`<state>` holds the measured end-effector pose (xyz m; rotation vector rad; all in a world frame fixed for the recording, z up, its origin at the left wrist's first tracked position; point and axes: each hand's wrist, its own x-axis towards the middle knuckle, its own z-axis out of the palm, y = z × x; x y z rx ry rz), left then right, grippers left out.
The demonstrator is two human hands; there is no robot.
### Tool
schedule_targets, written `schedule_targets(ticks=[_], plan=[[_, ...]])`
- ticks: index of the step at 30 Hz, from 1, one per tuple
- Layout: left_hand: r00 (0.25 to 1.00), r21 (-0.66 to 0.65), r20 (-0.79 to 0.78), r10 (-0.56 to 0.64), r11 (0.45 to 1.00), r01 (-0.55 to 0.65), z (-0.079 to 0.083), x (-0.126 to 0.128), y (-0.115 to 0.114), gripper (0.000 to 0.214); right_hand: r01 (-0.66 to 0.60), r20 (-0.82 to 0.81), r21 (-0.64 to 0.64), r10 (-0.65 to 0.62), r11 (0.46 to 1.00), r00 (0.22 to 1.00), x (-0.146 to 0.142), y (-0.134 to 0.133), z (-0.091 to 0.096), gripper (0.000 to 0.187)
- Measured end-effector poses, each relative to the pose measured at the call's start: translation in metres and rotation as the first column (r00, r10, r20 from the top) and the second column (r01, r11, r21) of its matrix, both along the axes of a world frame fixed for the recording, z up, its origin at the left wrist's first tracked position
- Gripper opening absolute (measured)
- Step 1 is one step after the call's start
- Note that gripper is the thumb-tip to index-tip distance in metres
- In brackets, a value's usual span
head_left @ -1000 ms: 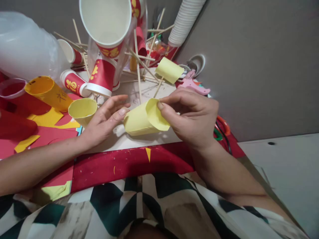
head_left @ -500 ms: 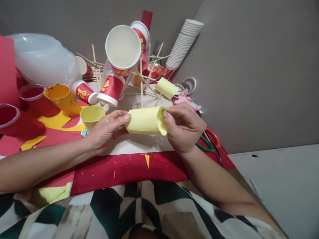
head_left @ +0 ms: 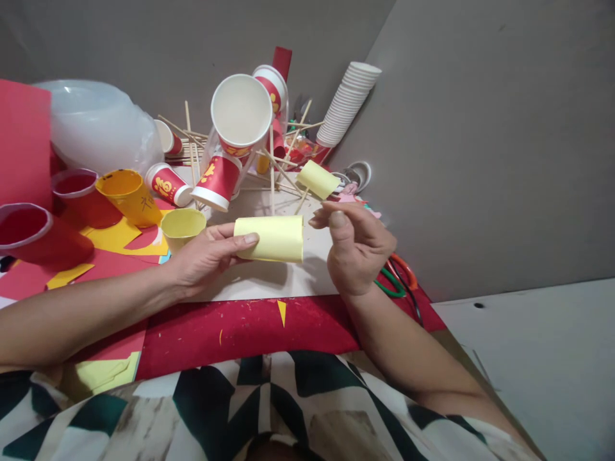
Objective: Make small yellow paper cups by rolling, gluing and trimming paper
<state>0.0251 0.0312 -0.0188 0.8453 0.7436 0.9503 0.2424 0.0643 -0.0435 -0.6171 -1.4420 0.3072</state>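
A pale yellow paper tube lies sideways in my left hand, thumb on its near side and the fingers behind it. Just off the tube's right end is my right hand, with thumb and fingers apart and nothing visible in it. Beyond my left hand stands a yellow paper-covered cup. A second yellow tube leans among wooden sticks behind my hands. A white board is under the tube.
At the left are red cups, an orange cup and coloured paper scraps. Red-and-white paper cups rise at the back, near a clear plastic bag and a leaning cup stack. Scissors with green handles lie right.
My right hand has let go of the tube's right end, and its fingers have spread. That end now looks rounder and smoother. My left hand still holds the tube.
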Motion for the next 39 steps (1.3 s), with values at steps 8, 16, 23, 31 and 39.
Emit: schedule_targets(ticks=[8,16,23,31,39], plan=[[0.963,0.321,-0.192,0.189,0.939,-0.12,-0.009,-0.005,-0.002,0.027,0.009,-0.008,-0.105,-0.01,0.994,1.0,-0.004,-0.009,0.006,0.027],[0.864,0.793,-0.284,0.416,0.608,-0.033,0.0,-0.007,-0.01,0.013,-0.034,-0.068,-0.239,0.019,0.971,0.997,-0.003,-0.007,0.005,0.013],[0.857,0.657,-0.386,0.341,0.754,-0.004,0.005,-0.004,-0.02,0.01,-0.095,0.108,-0.258,0.126,0.961,0.986,-0.002,-0.003,0.006,0.021],[0.878,0.595,-0.437,0.193,0.794,0.122,0.005,-0.002,-0.024,0.013,-0.107,0.194,-0.187,0.144,0.977,0.97,0.001,-0.006,0.009,0.017],[0.976,0.238,-0.214,0.034,0.971,0.018,0.011,-0.007,-0.009,0.025,-0.29,0.017,-0.415,0.326,0.862,0.945,0.003,0.0,0.012,0.032]])
